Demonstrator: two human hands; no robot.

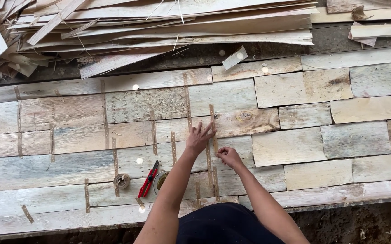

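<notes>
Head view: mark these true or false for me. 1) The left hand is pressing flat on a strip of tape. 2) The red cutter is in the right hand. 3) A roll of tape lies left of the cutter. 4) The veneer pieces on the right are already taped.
1) True: the left hand lies spread on the tape strip.
2) False: the red cutter lies on the veneer sheet; the right hand pinches the strip.
3) True: the tape roll lies left of it.
4) False: the right-side pieces show no tape.
</notes>
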